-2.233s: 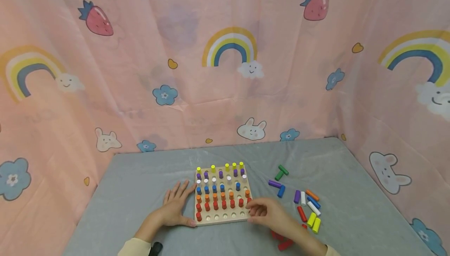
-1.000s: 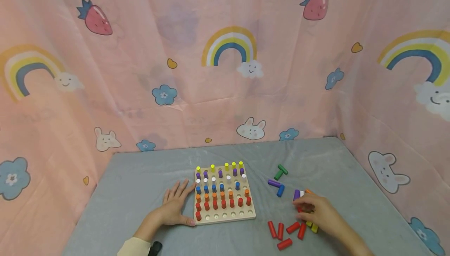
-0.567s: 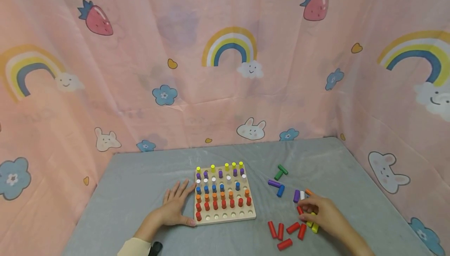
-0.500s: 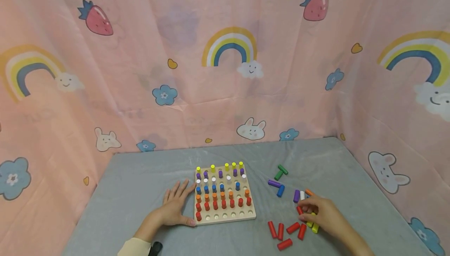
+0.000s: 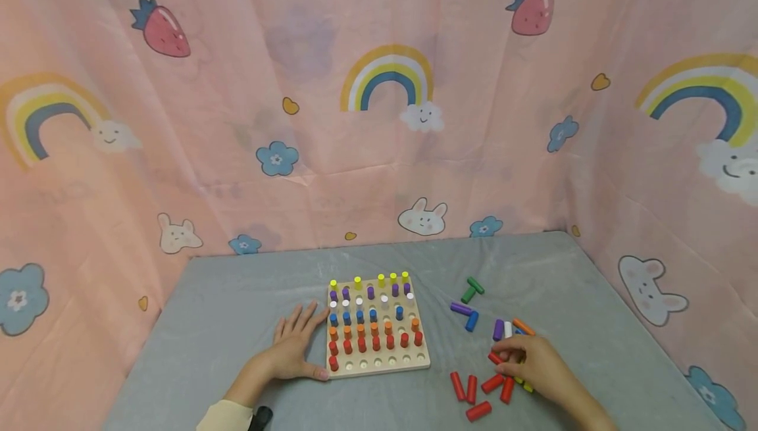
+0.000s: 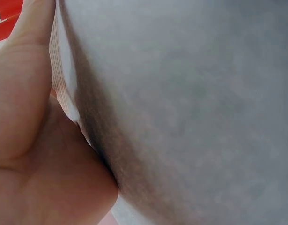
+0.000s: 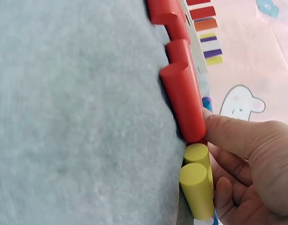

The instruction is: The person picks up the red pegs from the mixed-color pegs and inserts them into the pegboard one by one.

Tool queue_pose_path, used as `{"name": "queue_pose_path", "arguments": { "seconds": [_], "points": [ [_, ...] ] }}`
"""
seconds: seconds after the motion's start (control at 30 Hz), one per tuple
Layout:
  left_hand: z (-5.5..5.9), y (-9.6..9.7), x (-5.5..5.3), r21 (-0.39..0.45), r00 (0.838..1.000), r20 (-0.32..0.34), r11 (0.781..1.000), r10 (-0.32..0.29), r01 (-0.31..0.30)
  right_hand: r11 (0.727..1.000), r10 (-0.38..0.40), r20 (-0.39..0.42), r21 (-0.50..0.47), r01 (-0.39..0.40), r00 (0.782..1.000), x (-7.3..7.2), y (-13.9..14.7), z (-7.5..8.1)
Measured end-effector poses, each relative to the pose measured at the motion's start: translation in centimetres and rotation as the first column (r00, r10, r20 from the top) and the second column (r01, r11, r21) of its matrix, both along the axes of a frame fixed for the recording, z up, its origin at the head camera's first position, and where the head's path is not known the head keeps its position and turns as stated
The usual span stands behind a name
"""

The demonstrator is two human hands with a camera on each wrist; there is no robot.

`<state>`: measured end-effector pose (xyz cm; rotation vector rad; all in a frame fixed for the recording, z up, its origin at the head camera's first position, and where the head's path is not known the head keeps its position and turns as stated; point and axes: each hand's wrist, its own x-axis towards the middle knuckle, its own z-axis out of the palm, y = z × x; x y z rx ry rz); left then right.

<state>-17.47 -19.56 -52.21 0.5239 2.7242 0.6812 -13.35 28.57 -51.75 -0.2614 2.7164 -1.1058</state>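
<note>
A wooden pegboard point(image 5: 379, 366) stands on the grey cloth, with rows of yellow, purple, white, blue, orange and red pegs upright in its holes. One red peg point(image 5: 333, 363) fills the leftmost hole of the front row; the other holes of that row are bare. My left hand point(image 5: 291, 353) lies spread at the board's left edge, thumb by the front corner. To the right, my right hand point(image 5: 535, 362) pinches a red peg point(image 5: 495, 357) between thumb and fingers, low over the loose pegs. In the right wrist view, yellow pegs point(image 7: 197, 187) lie beside its curled fingers.
Several loose red pegs point(image 5: 479, 411) lie in front of the right hand. Behind it are a purple peg point(image 5: 498, 329), a white peg point(image 5: 507, 329) and an orange peg point(image 5: 524, 326). Green pegs point(image 5: 476, 285) and a blue peg point(image 5: 471, 321) lie farther back. A pink printed curtain point(image 5: 331, 207) encloses the table.
My right hand has left the board's right edge for the loose pegs and taken hold of a red peg, which has since shifted slightly left. My left hand stays in place.
</note>
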Motion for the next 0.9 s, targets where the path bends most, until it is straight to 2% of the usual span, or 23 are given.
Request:
{"name": "queue_pose_path", "arguments": {
  "seconds": [0.47,0.73,0.9],
  "points": [
    [-0.09,-0.12,-0.11,-0.017,1.0,-0.016,1.0,-0.009,0.009,1.0,-0.015,-0.011,0.01,0.015,1.0,-0.05,-0.31,-0.02],
    [-0.03,-0.14,-0.03,-0.02,1.0,-0.016,1.0,-0.012,0.012,0.999,-0.001,0.021,-0.036,0.002,1.0,0.0,-0.19,0.2],
    [-0.34,-0.34,-0.1,0.022,0.999,-0.024,1.0,-0.022,0.023,0.998,-0.031,0.007,-0.063,0.031,1.0,-0.15,-0.38,0.81]
  ]
}}
